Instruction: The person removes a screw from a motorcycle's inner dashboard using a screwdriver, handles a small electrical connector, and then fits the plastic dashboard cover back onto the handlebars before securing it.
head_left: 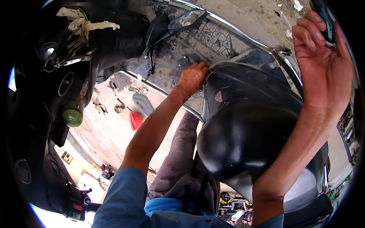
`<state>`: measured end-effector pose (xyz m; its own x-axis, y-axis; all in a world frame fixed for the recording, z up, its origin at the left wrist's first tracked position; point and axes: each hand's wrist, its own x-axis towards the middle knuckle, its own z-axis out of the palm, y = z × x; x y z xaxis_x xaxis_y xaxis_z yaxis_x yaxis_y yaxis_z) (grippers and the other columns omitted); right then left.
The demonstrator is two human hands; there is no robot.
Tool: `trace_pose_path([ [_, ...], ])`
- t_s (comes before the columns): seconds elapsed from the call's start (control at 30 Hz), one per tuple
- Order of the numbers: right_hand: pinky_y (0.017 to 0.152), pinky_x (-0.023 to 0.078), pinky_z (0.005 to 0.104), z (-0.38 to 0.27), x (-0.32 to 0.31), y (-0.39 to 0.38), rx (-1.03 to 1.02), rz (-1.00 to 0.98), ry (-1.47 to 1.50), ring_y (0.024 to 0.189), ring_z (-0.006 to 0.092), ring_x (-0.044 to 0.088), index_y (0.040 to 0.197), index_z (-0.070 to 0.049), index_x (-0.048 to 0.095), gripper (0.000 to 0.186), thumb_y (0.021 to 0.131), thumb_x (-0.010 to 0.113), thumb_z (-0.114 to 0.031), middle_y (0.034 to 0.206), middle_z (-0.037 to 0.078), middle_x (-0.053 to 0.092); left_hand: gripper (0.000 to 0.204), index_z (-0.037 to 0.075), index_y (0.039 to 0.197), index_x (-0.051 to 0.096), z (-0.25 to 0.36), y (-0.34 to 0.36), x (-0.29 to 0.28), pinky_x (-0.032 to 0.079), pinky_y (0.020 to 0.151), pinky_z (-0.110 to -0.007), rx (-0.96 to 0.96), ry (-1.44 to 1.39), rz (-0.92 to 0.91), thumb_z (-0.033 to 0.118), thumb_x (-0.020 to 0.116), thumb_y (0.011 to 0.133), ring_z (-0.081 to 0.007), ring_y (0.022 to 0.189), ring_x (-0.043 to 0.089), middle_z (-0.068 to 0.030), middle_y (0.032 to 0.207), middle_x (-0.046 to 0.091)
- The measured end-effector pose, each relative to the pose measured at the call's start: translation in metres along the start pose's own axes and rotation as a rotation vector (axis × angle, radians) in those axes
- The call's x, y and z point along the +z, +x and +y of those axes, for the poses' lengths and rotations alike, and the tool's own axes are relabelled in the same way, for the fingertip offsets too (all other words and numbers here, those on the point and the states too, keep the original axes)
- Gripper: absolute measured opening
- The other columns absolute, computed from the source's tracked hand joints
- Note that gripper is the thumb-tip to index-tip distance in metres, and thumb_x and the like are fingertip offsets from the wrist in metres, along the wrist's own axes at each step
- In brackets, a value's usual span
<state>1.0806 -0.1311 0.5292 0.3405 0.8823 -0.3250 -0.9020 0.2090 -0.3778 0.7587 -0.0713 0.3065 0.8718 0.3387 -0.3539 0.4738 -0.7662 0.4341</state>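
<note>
I am at a scooter with a black seat [247, 140] and a dusty, patterned footboard [211, 36]. My left hand [194, 78] reaches down to the footboard beside the black panel [243, 83] under the seat. Its fingers are curled, and whatever they pinch is hidden. Raised at the right, my right hand [323, 72] grips a dark green, elongated object [324, 21]; its kind is unclear. A black rear-view mirror [186, 19] with its stem lies across the footboard, near my left hand. Close to those fingers sits a small dark fitting [184, 61].
A chrome rail [235, 28] edges the footboard. Pale crumpled cloth or gloves [81, 24], keys [78, 60] and a green ball [72, 116] are at the scooter's front. On the floor are a red bowl-like thing [135, 121] and a grey plastic part [142, 103].
</note>
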Motion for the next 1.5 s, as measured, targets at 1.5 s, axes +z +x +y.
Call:
trace_pose_path([
  [1.5, 0.088, 0.048, 0.0324, 0.019, 0.003, 0.010, -0.249, 0.003, -0.301, 0.099, 0.0239, 0.056, 0.132, 0.016, 0.039, 0.039, 0.099, 0.050, -0.003, 0.125, 0.028, 0.050, 0.018, -0.004, 0.107, 0.063, 0.042, -0.114, -0.033, 0.055, 0.077, -0.031, -0.785, -1.477, 0.519, -0.003, 0.061, 0.089, -0.0170, 0.078, 0.064, -0.0069, 0.090, 0.065],
])
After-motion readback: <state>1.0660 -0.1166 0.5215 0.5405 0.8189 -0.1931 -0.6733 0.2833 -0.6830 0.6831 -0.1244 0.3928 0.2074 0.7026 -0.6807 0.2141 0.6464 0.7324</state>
